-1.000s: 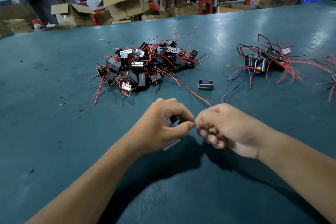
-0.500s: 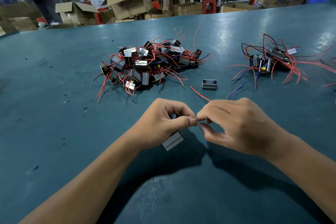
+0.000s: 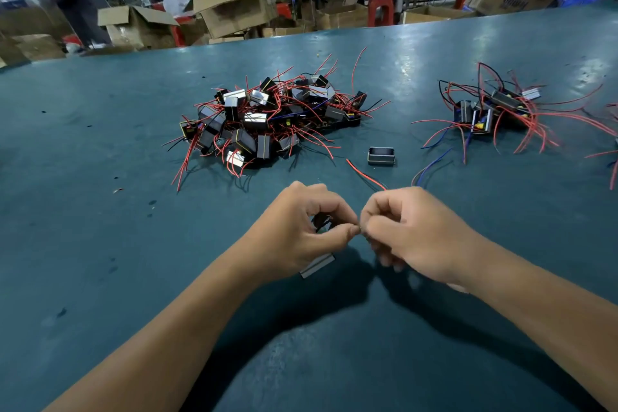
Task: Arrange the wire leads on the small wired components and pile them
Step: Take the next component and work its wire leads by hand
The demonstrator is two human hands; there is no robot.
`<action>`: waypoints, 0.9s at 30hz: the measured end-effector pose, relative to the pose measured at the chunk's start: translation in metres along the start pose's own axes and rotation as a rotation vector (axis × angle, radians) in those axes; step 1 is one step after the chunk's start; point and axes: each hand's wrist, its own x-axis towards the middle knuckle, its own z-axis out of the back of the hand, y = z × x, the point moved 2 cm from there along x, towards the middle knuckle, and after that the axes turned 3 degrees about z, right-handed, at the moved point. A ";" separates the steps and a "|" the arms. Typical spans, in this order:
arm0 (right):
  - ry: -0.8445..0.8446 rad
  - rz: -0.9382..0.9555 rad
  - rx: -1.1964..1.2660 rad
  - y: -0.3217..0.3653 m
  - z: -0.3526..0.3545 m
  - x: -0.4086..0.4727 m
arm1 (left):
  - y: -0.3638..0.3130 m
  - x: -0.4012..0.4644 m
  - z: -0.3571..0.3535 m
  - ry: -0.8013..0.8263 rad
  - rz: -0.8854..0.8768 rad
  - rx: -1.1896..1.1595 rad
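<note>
Right hand (image 3: 414,234) curled tighter since before, fingers pinching red lead (image 3: 364,174), left hand (image 3: 297,231) gripping component (image 3: 317,265), cardboard boxes' (image 3: 234,7) contents unseen

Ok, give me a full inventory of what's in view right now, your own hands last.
large pile of wired components: one heap, too many to count, black and silver with red leads, centre of table
small pile of wired components: one loose cluster, black with long red, black and blue leads, right side of table
lone component: 1, black and silver, between the two piles
held component: 1, silver edge showing, under the left hand
red lead: 1, runs up from the right hand
table: 1, teal
cardboard boxes: several, brown, beyond the far edge
red stool: 1, background
left hand: grips the held component
right hand: pinches the leads
</note>
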 end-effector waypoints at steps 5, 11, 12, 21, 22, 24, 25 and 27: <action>0.165 -0.356 0.659 -0.001 -0.003 0.000 | 0.001 -0.001 0.003 -0.056 -0.005 0.025; -0.147 0.674 -0.620 0.009 0.014 -0.007 | 0.005 0.001 0.004 0.009 0.139 -0.260; -0.136 0.777 -0.767 0.009 0.013 -0.009 | 0.005 0.001 0.004 0.021 0.143 -0.286; -0.219 0.994 -0.997 0.018 0.011 -0.011 | 0.003 0.000 0.003 0.077 0.190 -0.467; -0.214 0.971 -0.980 0.018 0.010 -0.011 | 0.003 0.000 0.002 0.079 0.193 -0.467; -0.188 0.856 -0.861 0.016 0.006 -0.011 | 0.003 -0.001 0.002 0.067 0.178 -0.442; -0.176 0.758 -0.748 0.015 0.004 -0.011 | 0.002 -0.001 0.003 0.057 0.156 -0.406; -0.168 0.508 -0.469 0.012 0.000 -0.010 | 0.002 -0.001 0.004 0.030 0.097 -0.276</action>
